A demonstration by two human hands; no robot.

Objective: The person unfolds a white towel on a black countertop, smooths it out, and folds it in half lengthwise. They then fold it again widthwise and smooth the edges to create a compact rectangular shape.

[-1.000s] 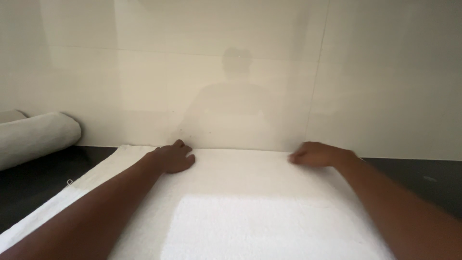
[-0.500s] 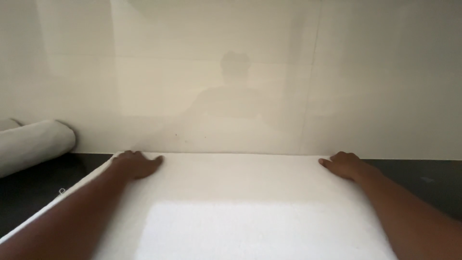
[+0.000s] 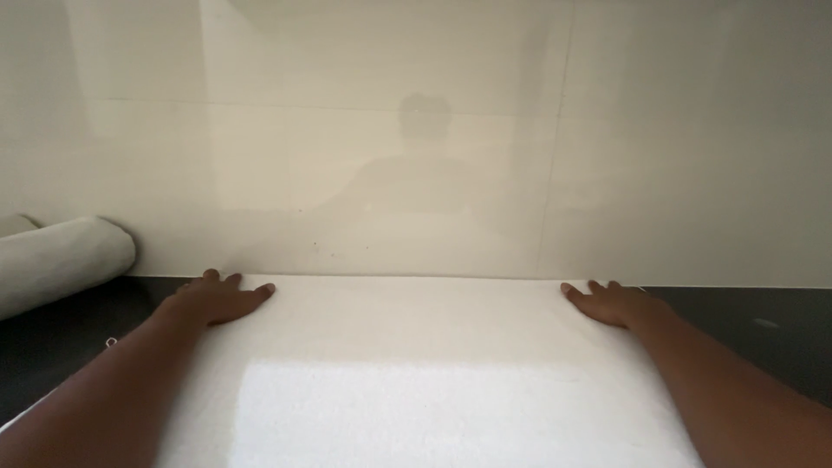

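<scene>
I see one white towel [image 3: 416,373] spread flat on a dark countertop [image 3: 763,334], its far edge lying just short of the pale glossy wall [image 3: 416,130]; both hands rest on that far edge, well apart. My left hand [image 3: 217,299] lies palm down on the far left corner, fingers spread and flat, gripping nothing; my right hand [image 3: 611,302] lies the same way on the far right corner, open and flat on the cloth. Nothing stands between the two hands, only bare towel; a brighter patch of light falls across its near middle. At the far left one rolled grey-white cloth [image 3: 56,260] lies on the counter against the wall, apart from the towel; a second roll may sit behind it, but only a sliver shows at the left edge and I cannot tell. The near end of the towel and both forearms are cut off by the bottom of the view; the wall carries a dim reflection, too faint to make out.
</scene>
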